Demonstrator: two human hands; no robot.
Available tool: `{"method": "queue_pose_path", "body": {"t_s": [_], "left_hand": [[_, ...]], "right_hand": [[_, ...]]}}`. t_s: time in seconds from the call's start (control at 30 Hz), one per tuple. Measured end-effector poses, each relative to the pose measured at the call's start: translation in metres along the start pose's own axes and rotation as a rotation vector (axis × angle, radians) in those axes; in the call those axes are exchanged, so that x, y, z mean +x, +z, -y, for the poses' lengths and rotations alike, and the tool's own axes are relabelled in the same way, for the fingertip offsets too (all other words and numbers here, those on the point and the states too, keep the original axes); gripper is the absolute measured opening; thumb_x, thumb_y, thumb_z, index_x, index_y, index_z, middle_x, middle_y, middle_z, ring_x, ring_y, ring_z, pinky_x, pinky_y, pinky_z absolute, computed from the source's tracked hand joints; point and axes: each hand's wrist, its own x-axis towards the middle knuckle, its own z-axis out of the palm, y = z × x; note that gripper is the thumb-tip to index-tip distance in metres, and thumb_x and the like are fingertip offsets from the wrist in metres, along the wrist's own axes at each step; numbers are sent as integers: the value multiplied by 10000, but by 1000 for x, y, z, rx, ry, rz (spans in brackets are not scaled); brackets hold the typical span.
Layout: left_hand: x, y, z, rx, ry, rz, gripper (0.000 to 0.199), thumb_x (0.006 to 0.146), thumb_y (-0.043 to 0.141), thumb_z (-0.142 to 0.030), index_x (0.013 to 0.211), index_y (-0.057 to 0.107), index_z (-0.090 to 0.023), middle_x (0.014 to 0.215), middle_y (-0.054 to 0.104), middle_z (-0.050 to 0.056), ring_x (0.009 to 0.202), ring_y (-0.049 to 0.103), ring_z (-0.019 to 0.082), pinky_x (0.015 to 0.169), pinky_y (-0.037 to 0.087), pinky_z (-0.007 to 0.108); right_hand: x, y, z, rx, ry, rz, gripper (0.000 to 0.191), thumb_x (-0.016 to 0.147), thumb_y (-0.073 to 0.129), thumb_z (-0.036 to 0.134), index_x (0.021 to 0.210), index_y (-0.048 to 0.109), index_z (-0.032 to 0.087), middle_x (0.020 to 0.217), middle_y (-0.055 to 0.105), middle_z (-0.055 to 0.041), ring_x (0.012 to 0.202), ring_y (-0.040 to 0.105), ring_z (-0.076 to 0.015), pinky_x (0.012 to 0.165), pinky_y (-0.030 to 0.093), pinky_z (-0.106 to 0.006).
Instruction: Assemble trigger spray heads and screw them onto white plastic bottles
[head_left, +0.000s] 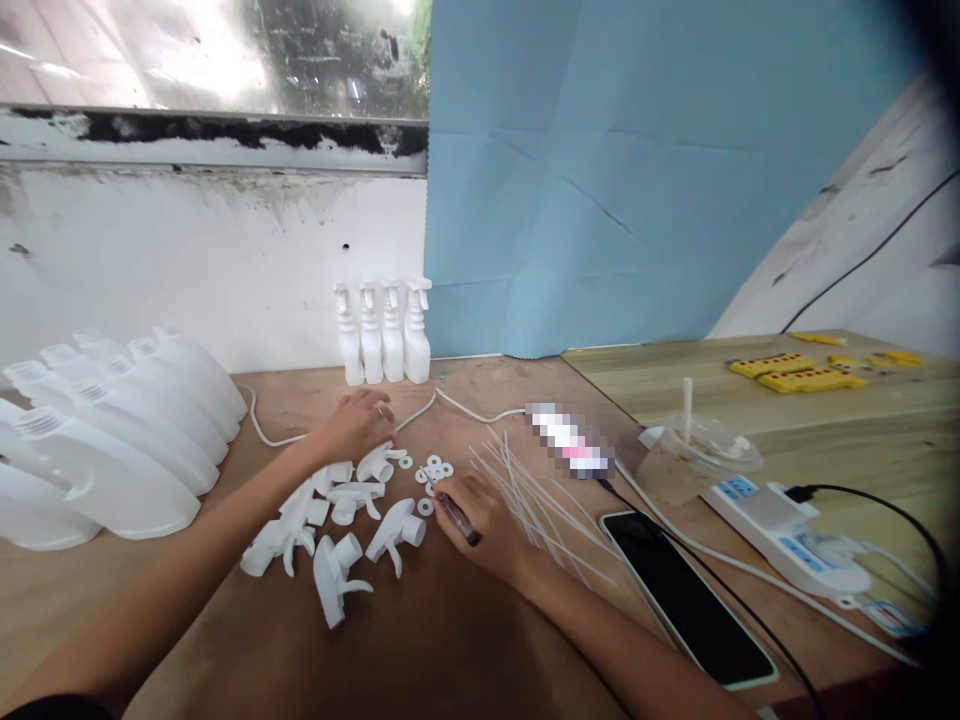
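Note:
My right hand [484,520] is closed round a small screwdriver [459,522] with a dark reddish-brown handle. Its thin shaft points at a little group of white ring washers [444,470]; I cannot tell whether the tip touches one. Just behind the pile of white trigger spray heads [356,500], my left hand [356,425] is open with loosely bent fingers, holding nothing I can see. One finger wears a ring. The spray heads lie on their sides across the brown table [442,650], between my forearms.
Several white bottles without tops [135,460] lean in rows at left. Several finished spray bottles [386,335] stand by the wall. Thin white tubes [532,500], a phone [686,600], a power strip [787,540], a lidded cup [690,455], cables and yellow parts [795,372] are at right.

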Motion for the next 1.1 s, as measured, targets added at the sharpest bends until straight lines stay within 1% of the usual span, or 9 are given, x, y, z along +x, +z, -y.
{"method": "queue_pose_path", "body": {"t_s": [0.1,0.2,0.33,0.53,0.67,0.8,0.9,1.0,1.1], "left_hand": [[26,-8,39,63,-217,-103,403,880,548,-363,1244,553,-193,1371,445,149,1233,451,334,1019,390,517],[49,-18,70,91,-456,-193,675,832,595,-336,1445,338,-218,1519,205,200,1287,382,430,963,417,576],[72,-28,88,36,-543,-221,798,812,600,-335,1500,194,-314,1568,29,180,1314,331,480,922,430,596],[93,-30,88,-103,-622,-206,738,794,609,-333,1449,276,-262,1502,195,209,1295,376,441,954,413,572],[81,-32,84,-121,-632,-410,590,813,598,-322,1344,364,-220,1350,343,182,1209,466,366,938,439,509],[45,-49,61,-86,-463,-720,431,802,614,-305,1160,401,-190,1211,413,129,1192,456,297,1007,398,451],[8,-64,18,-189,-426,-841,461,769,650,-375,1066,335,-218,1091,438,68,1046,514,242,929,443,404],[-35,-64,-41,-601,-453,-551,486,793,606,-463,1054,245,-268,931,429,-4,744,520,150,631,467,281],[-74,-47,-99,-1011,-317,-100,469,782,612,-476,965,231,-272,859,393,-29,669,438,112,547,400,215]], "right_hand": [[0,1,-1,-12,5,5,83,884,515,141,894,541,219,765,659,-23,722,598,-190,706,439,-317],[-1,3,-5,-24,10,-13,82,878,517,140,894,546,215,762,667,-24,701,595,-184,687,425,-307],[-2,4,-10,-73,16,-20,81,881,508,142,902,548,209,773,680,-27,691,596,-184,685,421,-306],[-2,5,-13,-88,20,-26,107,882,495,135,906,572,204,754,685,-31,681,618,-191,689,446,-320],[-2,1,-12,-4,-21,-82,193,927,495,169,1082,606,204,871,734,-52,773,679,-196,726,490,-325],[-1,-7,-7,169,63,-70,219,950,511,256,1124,636,213,907,740,-60,796,694,-186,737,516,-317],[2,-9,-4,428,273,-54,254,960,485,349,1047,663,189,747,697,-35,606,649,-150,624,510,-287],[7,-10,-2,789,522,22,351,952,461,461,966,660,172,620,614,2,481,578,-119,503,466,-248],[11,-9,-1,1130,618,123,442,835,593,582,1002,636,176,632,584,12,489,542,-113,475,454,-238]]}}
